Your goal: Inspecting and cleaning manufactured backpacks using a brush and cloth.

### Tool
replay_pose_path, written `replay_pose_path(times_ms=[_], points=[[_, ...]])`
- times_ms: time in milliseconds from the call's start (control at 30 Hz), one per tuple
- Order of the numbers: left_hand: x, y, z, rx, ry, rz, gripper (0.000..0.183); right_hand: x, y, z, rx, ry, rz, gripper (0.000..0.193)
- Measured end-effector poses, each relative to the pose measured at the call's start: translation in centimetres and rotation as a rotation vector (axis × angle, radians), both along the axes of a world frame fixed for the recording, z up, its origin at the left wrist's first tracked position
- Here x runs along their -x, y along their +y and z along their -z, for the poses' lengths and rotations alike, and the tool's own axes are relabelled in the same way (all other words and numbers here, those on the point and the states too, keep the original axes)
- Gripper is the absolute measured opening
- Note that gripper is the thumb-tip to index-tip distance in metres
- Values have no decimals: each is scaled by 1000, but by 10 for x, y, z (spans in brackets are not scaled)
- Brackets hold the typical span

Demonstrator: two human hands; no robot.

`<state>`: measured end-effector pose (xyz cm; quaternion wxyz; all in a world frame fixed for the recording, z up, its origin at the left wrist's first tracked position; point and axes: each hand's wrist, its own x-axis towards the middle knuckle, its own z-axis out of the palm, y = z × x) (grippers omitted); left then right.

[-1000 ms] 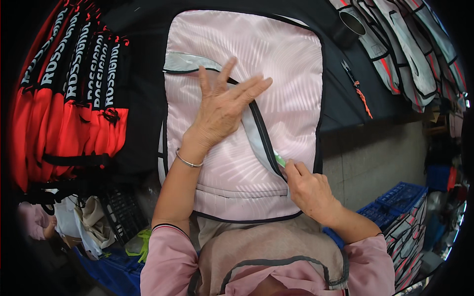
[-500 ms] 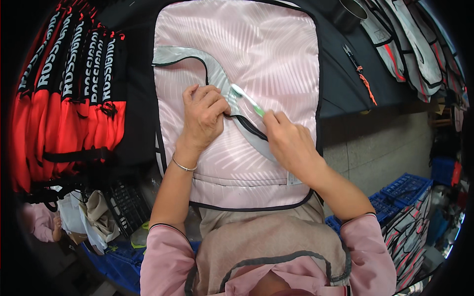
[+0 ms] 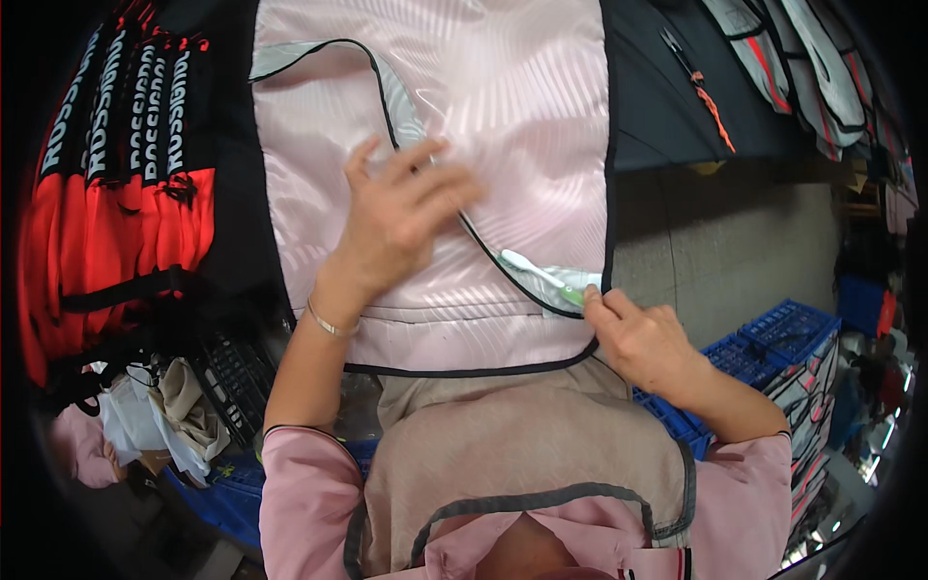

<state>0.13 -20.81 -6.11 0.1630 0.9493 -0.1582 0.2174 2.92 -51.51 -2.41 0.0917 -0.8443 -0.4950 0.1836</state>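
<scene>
A pink patterned fabric panel [image 3: 503,116] with black edge binding lies flat on the dark table before me. A curved slit edged in black runs diagonally down it, and grey lining [image 3: 401,111] shows along its upper part. My right hand [image 3: 638,338], at the panel's lower right edge, grips the green end of a white-and-green toothbrush [image 3: 532,268]. The brush head rests by the lower end of the curved edge. My left hand [image 3: 396,213] hovers over or lightly touches the panel's middle, fingers spread and blurred, with nothing visible in them.
Red and black drawstring bags [image 3: 135,222] stand in a row at the left. Thread snips [image 3: 681,53] with an orange cord lie at the upper right, beside grey pieces [image 3: 822,68] with black edging. Blue crates [image 3: 788,333] sit low on the right.
My right hand has moved the toothbrush down and right along the curved edge. My left hand has loosened from its closed grip on the fabric and spread out. The panel appears lower and further left.
</scene>
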Motion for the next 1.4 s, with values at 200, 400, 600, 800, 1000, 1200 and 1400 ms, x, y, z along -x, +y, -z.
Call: replay_pose_path(times_ms=[200,400,600,800,1000,1200,1400], points=[[51,-31,12,66,163,165,25,-25,7,7,-109,-77,31,31],[55,-26,23,96,61,157,26,-31,25,19,-206,-92,-67,27],[60,-22,37,199,53,121,28,-34,-29,-12,77,-195,-156,34],[50,-24,42,217,20,112,20,-51,-14,-2,-35,-258,-190,22],[54,-19,46,187,40,101,20,-68,-56,13,-10,-271,-177,25],[49,-23,45,209,37,125,21,-41,-13,50,-138,-249,-99,28],[57,-23,47,199,-124,16,22,-16,6,21,-134,-39,20,22]])
